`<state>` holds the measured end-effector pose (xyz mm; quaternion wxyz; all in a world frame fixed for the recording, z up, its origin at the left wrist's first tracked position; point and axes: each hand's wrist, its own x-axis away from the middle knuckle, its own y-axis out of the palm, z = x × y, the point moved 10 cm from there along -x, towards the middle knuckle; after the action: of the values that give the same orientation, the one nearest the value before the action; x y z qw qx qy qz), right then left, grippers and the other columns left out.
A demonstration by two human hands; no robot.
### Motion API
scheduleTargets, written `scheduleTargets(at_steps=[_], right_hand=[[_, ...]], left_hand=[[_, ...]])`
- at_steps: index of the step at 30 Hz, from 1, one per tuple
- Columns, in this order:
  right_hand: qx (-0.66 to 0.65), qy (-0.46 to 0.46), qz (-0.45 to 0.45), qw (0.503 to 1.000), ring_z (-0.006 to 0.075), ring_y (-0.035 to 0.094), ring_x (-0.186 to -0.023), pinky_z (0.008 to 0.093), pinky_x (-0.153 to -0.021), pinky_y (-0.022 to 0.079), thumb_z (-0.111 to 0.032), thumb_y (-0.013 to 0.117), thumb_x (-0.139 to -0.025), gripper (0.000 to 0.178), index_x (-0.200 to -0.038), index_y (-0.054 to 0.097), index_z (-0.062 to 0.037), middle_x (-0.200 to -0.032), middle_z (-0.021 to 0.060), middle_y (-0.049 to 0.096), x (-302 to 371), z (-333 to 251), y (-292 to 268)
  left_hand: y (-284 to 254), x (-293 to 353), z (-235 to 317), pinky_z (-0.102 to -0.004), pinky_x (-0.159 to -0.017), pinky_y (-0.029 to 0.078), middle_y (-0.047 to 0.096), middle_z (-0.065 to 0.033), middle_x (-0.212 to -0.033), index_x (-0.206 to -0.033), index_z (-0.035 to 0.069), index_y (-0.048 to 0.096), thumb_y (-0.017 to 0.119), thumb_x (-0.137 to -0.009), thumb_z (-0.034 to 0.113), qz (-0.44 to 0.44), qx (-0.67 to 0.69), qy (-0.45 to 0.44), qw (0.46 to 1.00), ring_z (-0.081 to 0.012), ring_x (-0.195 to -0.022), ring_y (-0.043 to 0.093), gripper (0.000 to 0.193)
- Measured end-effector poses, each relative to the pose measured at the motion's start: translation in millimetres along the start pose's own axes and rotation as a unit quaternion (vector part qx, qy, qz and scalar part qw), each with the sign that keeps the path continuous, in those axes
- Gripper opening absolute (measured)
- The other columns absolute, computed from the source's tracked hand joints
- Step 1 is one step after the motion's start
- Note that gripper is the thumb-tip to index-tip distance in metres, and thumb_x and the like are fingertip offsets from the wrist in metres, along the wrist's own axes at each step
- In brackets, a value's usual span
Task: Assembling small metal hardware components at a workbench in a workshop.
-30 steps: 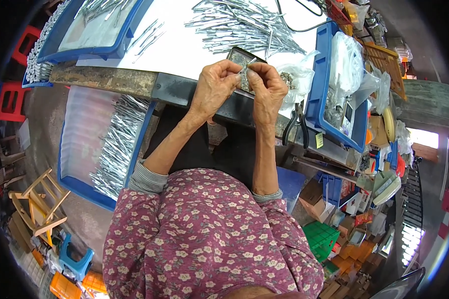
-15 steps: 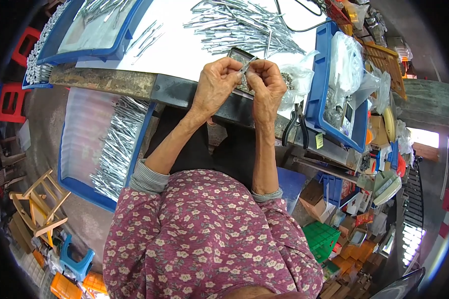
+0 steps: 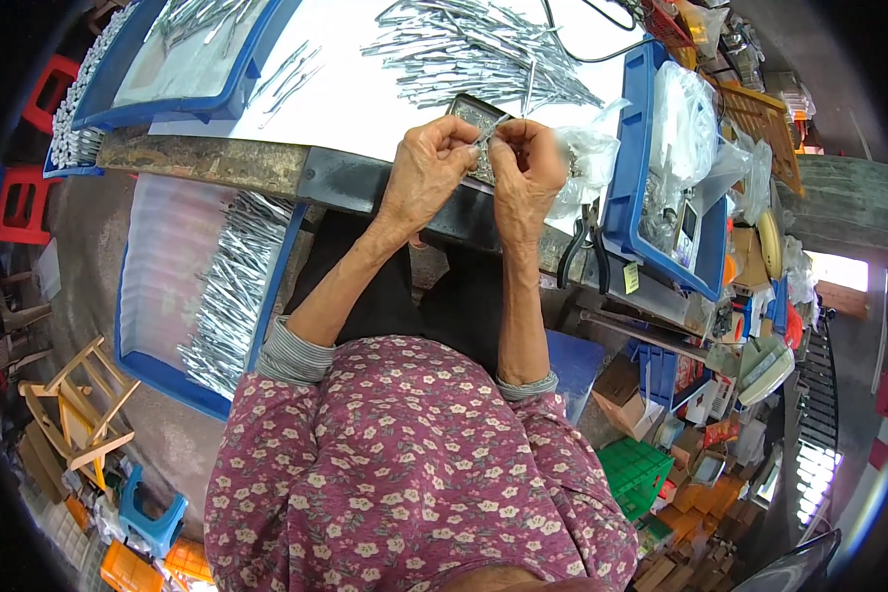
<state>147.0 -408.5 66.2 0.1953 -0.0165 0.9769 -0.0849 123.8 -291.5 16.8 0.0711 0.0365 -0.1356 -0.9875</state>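
Note:
Both hands meet over the table's near edge, fingertips almost touching. My left hand (image 3: 422,173) is closed in a pinch on a thin silvery metal rod (image 3: 489,130). The thumb and forefinger of my right hand (image 3: 523,183) pinch at the same piece from the other side; its outer fingers are slightly smeared. Any tiny part between the fingertips is too small to make out. Just beneath the hands lies a small dark tray (image 3: 477,103) with tiny metal bits, partly hidden by them. Beyond it spreads a pile of similar silvery rods (image 3: 469,54) on the white tabletop (image 3: 350,109).
A clear plastic bag (image 3: 590,163) lies right of my right hand. Black-handled pliers (image 3: 584,252) hang at the table edge beside a blue bin (image 3: 617,222) of bags. Left below the table, another blue bin (image 3: 173,380) holds many rods. A black cable (image 3: 602,59) crosses the back.
The right hand's fingers have shifted slightly, with its outer fingers now blurred. The left hand stays in nearly the same place, still pinching the rod.

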Motion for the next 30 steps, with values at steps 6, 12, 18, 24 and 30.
scheduleTargets(at_steps=[6,12,18,24,30], right_hand=[[0.094,-0.062,0.012,0.994,0.0069,0.051,-0.064,0.0199,-0.058,0.042,0.000,0.057,-0.077,0.008,-0.085,0.054,0.0007,-0.073,0.0017,0.055,4.1,-17.9,4.1],[0.081,-0.048,0.020,0.995,0.0083,0.051,-0.066,0.0209,-0.059,0.043,0.001,0.057,-0.076,0.009,-0.084,0.054,0.0006,-0.073,0.0025,0.055,5.3,-14.8,3.5],[0.099,-0.078,0.037,0.991,0.0090,0.051,-0.066,0.0216,-0.060,0.043,0.003,0.055,-0.076,0.009,-0.085,0.053,0.0007,-0.074,0.0025,0.054,8.5,-17.1,2.2],[0.019,-0.023,0.042,0.999,0.0076,0.051,-0.070,0.0200,-0.061,0.043,0.003,0.056,-0.076,0.010,-0.086,0.053,0.0014,-0.077,0.0029,0.054,8.4,-1.4,1.3],[-0.050,0.007,0.047,0.998,0.0070,0.049,-0.068,0.0199,-0.060,0.042,0.002,0.057,-0.076,0.016,-0.091,0.050,0.0006,-0.077,0.0025,0.053,5.4,7.7,-1.4]], left_hand=[[-1.5,-0.2,-0.9,-0.0137,-0.043,0.031,0.052,0.0023,-0.065,-0.092,-0.002,0.056,0.053,-0.083,0.006,0.007,0.010,-0.007,1.000,-0.0004,-0.052,0.040,0.013],[-2.3,-0.8,-0.1,-0.0138,-0.044,0.031,0.051,0.0025,-0.064,-0.091,-0.002,0.056,0.053,-0.083,0.006,0.019,0.009,0.024,0.999,-0.0006,-0.052,0.041,0.012],[1.1,2.7,0.1,-0.0139,-0.042,0.031,0.050,0.0026,-0.062,-0.090,-0.002,0.057,0.055,-0.082,0.006,0.012,0.071,-0.009,0.997,-0.0008,-0.050,0.041,0.011],[3.5,3.1,-2.6,-0.0135,-0.041,0.030,0.050,0.0025,-0.061,-0.089,-0.003,0.056,0.057,-0.082,0.006,-0.003,0.154,-0.033,0.988,-0.0008,-0.048,0.040,0.011],[0.1,2.2,6.7,-0.0145,-0.046,0.036,0.052,0.0015,-0.065,-0.085,-0.003,0.056,0.056,-0.082,0.003,0.028,0.056,0.023,0.998,-0.0010,-0.055,0.044,0.007]])
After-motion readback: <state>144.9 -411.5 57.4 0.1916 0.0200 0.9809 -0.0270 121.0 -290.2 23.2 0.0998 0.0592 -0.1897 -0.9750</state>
